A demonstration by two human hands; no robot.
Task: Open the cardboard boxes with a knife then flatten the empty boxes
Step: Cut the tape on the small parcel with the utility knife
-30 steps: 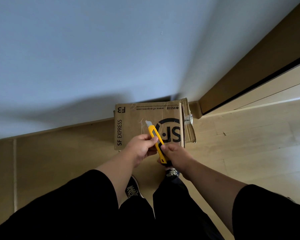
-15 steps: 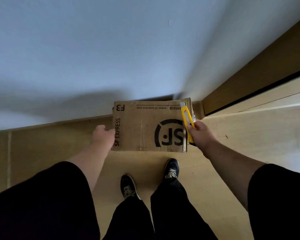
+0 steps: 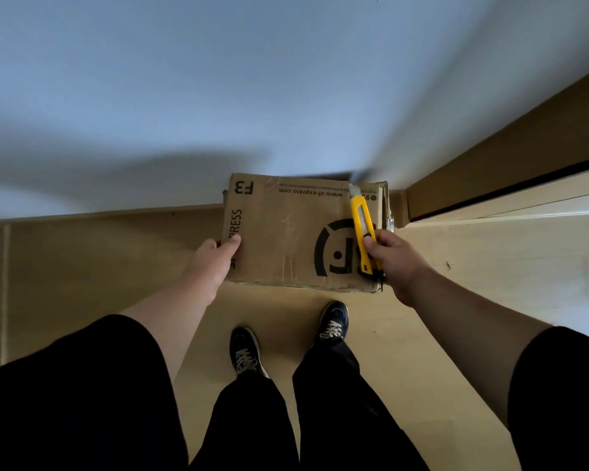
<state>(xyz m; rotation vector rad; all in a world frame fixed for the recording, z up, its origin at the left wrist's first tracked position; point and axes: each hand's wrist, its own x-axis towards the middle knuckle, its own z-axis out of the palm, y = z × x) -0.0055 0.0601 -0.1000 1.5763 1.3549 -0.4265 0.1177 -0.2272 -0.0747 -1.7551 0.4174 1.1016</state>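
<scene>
A brown SF Express cardboard box (image 3: 286, 232) sits in front of me, close to the wall, printed side up. My left hand (image 3: 215, 256) grips its left edge, thumb on top over the lettering. My right hand (image 3: 393, 258) is closed around the lower end of a yellow utility knife (image 3: 361, 222). The knife lies over the box's right side, its blade tip pointing away from me toward the far right corner.
A pale wall (image 3: 218, 96) rises right behind the box. A brown door frame (image 3: 490, 171) runs off to the right. My two dark sneakers (image 3: 334, 321) stand on the light wood floor (image 3: 490, 266) just below the box.
A second ago both hands held the knife over the box. My left hand then went to the box's left edge and now grips it; my right hand carried the knife to the right side.
</scene>
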